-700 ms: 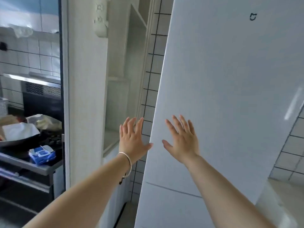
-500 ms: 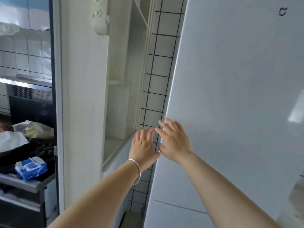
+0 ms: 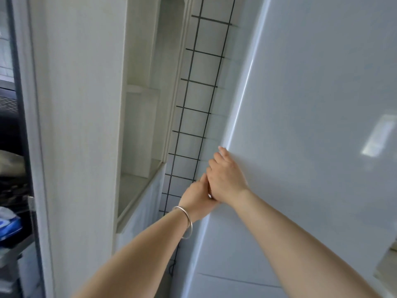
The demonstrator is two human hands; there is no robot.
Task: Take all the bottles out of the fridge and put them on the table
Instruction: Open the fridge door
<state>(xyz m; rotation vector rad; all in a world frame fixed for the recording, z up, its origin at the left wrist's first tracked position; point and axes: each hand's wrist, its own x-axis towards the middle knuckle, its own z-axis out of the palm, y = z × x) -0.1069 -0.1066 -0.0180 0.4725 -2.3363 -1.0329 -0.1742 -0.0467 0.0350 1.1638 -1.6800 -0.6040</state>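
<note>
The fridge's pale grey door (image 3: 300,125) fills the right side and is closed. No bottles or table are in view. My right hand (image 3: 225,179) lies on the door's left edge at about waist height, its fingers curled around that edge. My left hand (image 3: 195,198), with a silver bangle on the wrist, sits just under it at the same edge. The left hand's fingertips are tucked into the gap beside the door and partly hidden by the right hand. A seam to a lower door (image 3: 236,280) runs below my arms.
A narrow strip of white tiled wall (image 3: 199,104) separates the fridge from a white cabinet with open shelves (image 3: 137,125). Beyond the cabinet, at the far left, a kitchen counter holds a blue pack (image 3: 8,226). A black cable (image 3: 174,263) hangs low beside the fridge.
Both hands moved from flat and spread on the door's front to its left edge and came together. The fingers now wrap the edge. The view has shifted closer and to the left.
</note>
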